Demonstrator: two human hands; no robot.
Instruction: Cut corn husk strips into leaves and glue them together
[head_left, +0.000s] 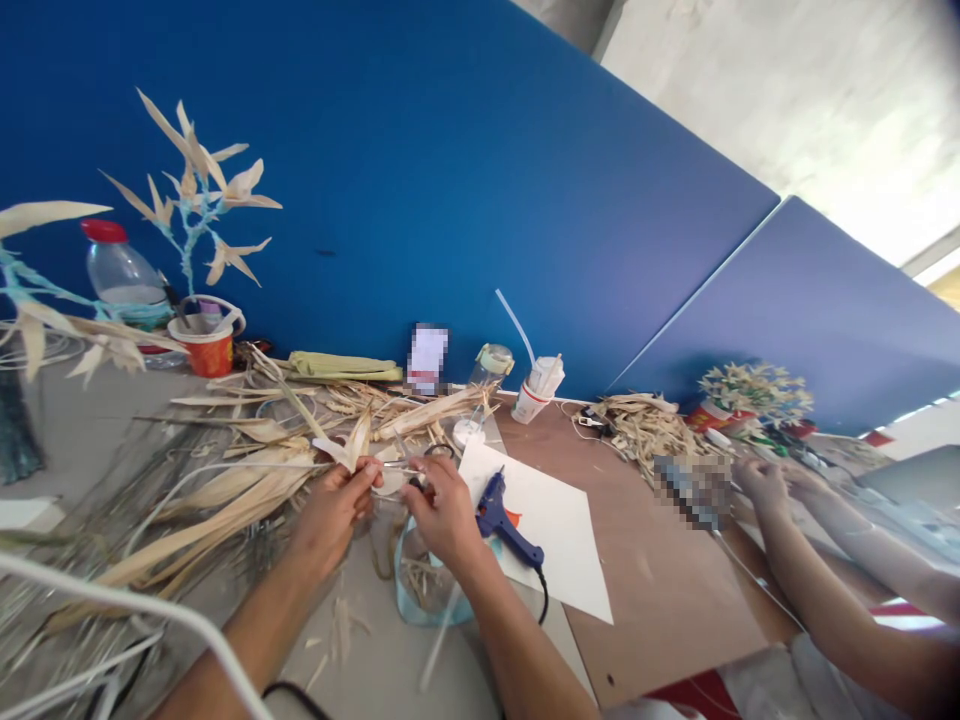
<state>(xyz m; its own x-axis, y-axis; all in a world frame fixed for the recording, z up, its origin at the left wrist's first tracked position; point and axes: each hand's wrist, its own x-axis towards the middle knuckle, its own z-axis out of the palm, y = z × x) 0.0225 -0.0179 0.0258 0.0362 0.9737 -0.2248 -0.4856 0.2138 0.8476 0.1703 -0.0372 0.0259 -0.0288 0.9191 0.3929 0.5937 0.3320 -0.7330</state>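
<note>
My left hand (341, 505) is closed on a pale husk flower (352, 445), pinched at its base, with its petals pointing up. Close beside it, my right hand (442, 500) has its fingers closed round a thin tool (395, 464) that reaches toward the flower; the tool's exact kind is unclear. Under my right wrist lies a clear blue-rimmed container (424, 575) with husk scraps. A blue glue gun (506, 520) rests on a white sheet (577, 540) just right of my right hand.
Dried husks (225, 500) and thin wires cover the left side. Behind stand a red cup (210, 350) with a husk-flower branch, a bottle (124, 280), a phone (427, 360) and a white cup (536, 390). At right, another person's hands (765, 485) work near a husk pile (652, 430).
</note>
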